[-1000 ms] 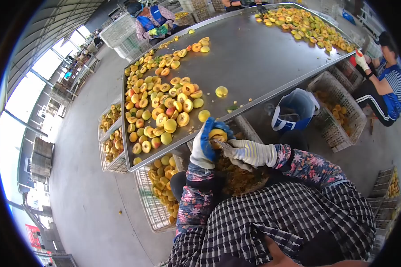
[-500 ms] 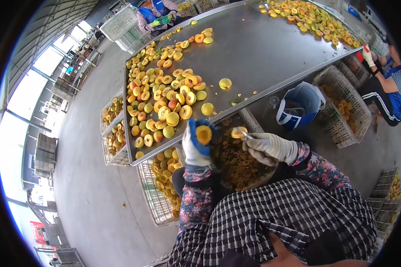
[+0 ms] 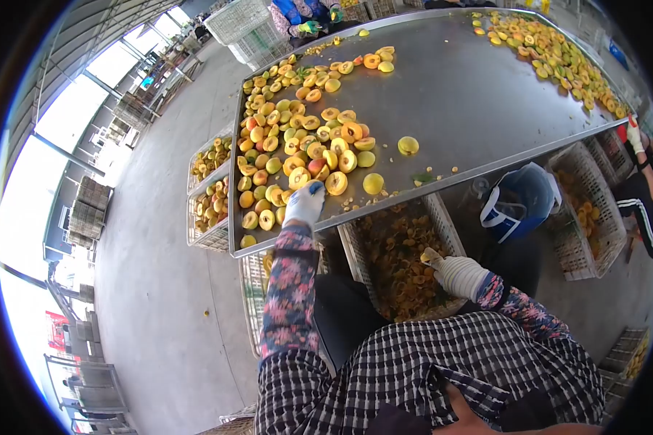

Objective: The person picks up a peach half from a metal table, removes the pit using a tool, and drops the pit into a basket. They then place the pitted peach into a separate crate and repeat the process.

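Observation:
My left hand [image 3: 306,205], in a white glove with a blue palm, reaches over the near rim of the metal table [image 3: 442,109]. It is at the near side of a pile of halved yellow peaches [image 3: 336,183]; its fingers are mostly hidden from me. My right hand [image 3: 456,275], in a whitish stained glove, is closed over a crate [image 3: 450,227] of brownish fruit scraps [image 3: 403,254]. The small metal tool it held half a second ago is hard to make out now. Two single peaches [image 3: 408,146] lie to the right of the pile.
A blue bucket [image 3: 519,199] stands under the table's edge, beside another crate [image 3: 595,250] with fruit pieces. More fruit crates [image 3: 212,203] stand left of the table. A second peach pile [image 3: 559,61] lies at the far right. Co-workers sit at the far and right sides.
My left hand has moved forward to the pile; the peach half in it no longer shows. My right hand has lowered over the crate, and the fruit piece at its tool is gone from sight.

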`<state>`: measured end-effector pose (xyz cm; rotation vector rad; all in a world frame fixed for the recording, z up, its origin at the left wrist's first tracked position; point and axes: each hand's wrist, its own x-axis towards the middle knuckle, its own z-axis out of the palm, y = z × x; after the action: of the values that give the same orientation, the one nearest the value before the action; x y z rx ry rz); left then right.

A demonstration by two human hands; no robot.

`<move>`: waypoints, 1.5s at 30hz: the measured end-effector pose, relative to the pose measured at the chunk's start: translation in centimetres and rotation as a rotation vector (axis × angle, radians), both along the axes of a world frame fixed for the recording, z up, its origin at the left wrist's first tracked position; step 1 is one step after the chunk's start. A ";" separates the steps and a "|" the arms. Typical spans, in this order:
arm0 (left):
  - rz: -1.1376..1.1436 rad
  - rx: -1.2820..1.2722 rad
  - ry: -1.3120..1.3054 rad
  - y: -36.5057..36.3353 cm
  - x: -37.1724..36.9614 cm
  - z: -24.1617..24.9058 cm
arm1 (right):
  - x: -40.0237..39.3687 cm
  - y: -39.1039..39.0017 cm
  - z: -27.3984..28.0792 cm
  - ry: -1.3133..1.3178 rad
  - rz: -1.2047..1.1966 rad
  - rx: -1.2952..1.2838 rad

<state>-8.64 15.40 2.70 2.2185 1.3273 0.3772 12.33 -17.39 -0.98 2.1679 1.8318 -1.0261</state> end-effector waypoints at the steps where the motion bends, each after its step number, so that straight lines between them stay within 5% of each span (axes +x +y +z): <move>1: -0.032 0.025 0.007 1.1 1.7 -1.2 | 0.0 0.0 0.0 0.025 -0.024 0.027; 6: -0.061 0.048 0.407 4.8 8.3 -7.3 | 0.7 0.0 -0.8 0.147 -0.074 0.204; 12: -0.007 -0.116 0.317 4.2 9.8 -6.1 | 1.1 -0.5 -2.3 0.196 -0.050 0.356; 15: 0.053 -0.283 -0.124 6.9 8.0 -11.9 | 1.2 0.0 -1.4 0.155 -0.008 0.288; 16: 0.050 -0.623 -0.714 4.7 7.6 -9.2 | 1.0 0.1 -1.3 0.169 -0.018 0.286; 17: 0.220 -0.918 -0.997 2.7 6.8 -6.3 | 1.0 0.1 -1.1 0.175 -0.030 0.326; 22: 0.219 -1.220 -1.898 -3.7 4.5 0.4 | -0.4 0.3 1.3 -0.104 -0.106 0.254; 26: 0.202 -1.155 -2.009 -8.2 4.4 2.3 | -0.8 0.2 2.4 -0.068 -0.101 0.393; 29: 0.097 -1.041 -1.856 -11.2 4.2 2.8 | -0.4 0.8 3.3 -0.132 -0.093 0.382; 33: -0.014 -1.008 -1.782 -14.0 4.4 3.4 | -1.8 1.3 7.6 0.176 -0.143 0.814; 38: -0.053 -1.086 -1.807 -16.5 5.7 3.7 | -3.9 3.3 10.1 0.324 -0.123 0.972; 42: -0.318 -0.972 -1.710 -17.8 5.9 4.0 | -3.6 4.3 8.8 0.315 -0.111 1.147; 45: -0.552 -1.464 -1.633 -16.3 4.1 3.5 | -2.2 4.1 9.9 0.438 -0.145 1.002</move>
<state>-4.54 -0.87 6.18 0.4351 -0.1249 0.5094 10.09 -13.27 8.91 2.7523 2.8875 -0.6939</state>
